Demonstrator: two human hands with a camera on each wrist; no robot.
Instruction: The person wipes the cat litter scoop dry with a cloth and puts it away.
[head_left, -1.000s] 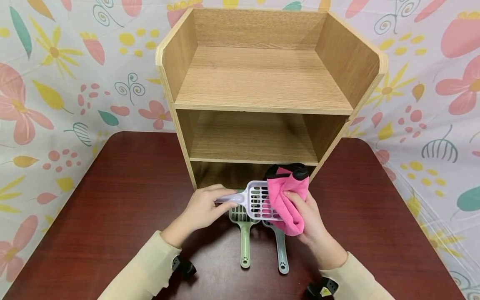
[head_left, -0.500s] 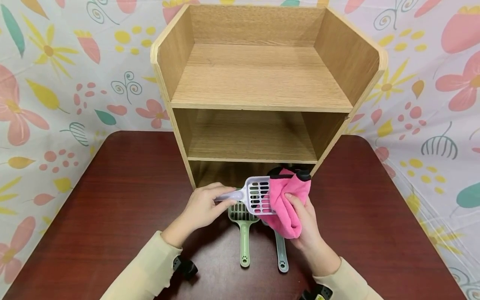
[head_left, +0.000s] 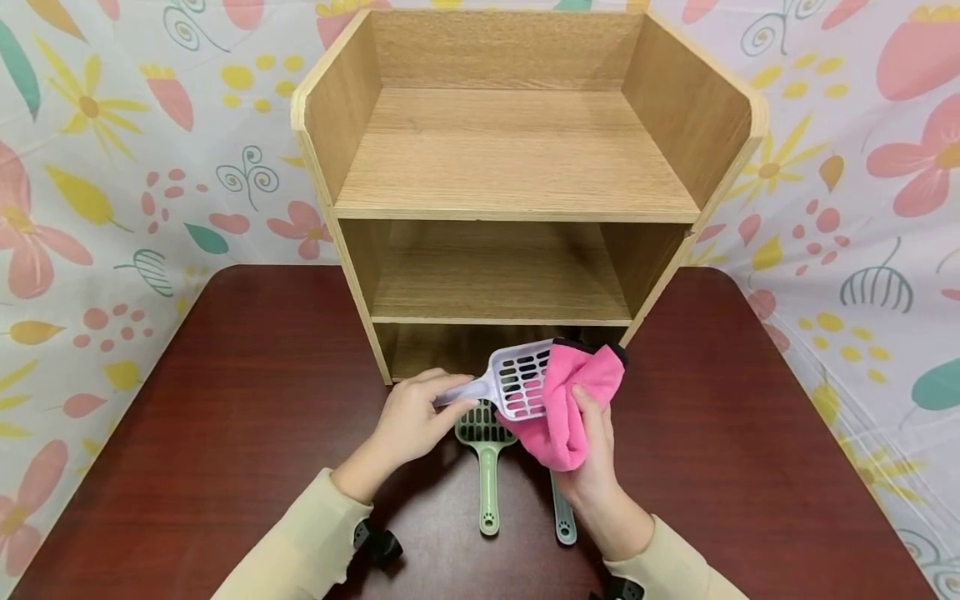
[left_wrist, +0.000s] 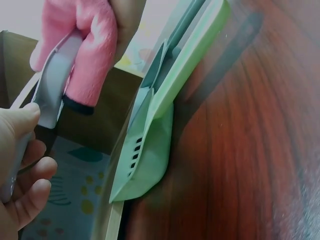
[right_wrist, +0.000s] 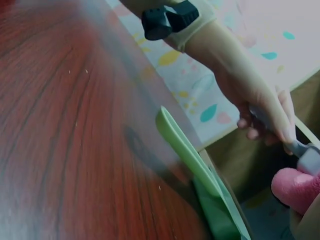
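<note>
Below the frame's centre, the left hand point(head_left: 409, 418) is pinching a purple scoop point(head_left: 491, 385) by its handle; the right hand point(head_left: 597, 475) is gripping a pink cloth point(head_left: 564, 417) around its far end.

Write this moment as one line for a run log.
left hand: holds lilac scoop by handle | right hand: holds pink cloth against its head | green scoop, grey-blue scoop: on table | wooden shelf: beyond

soft shadows and hazy glare cross the table point(right_wrist: 75, 150).
</note>
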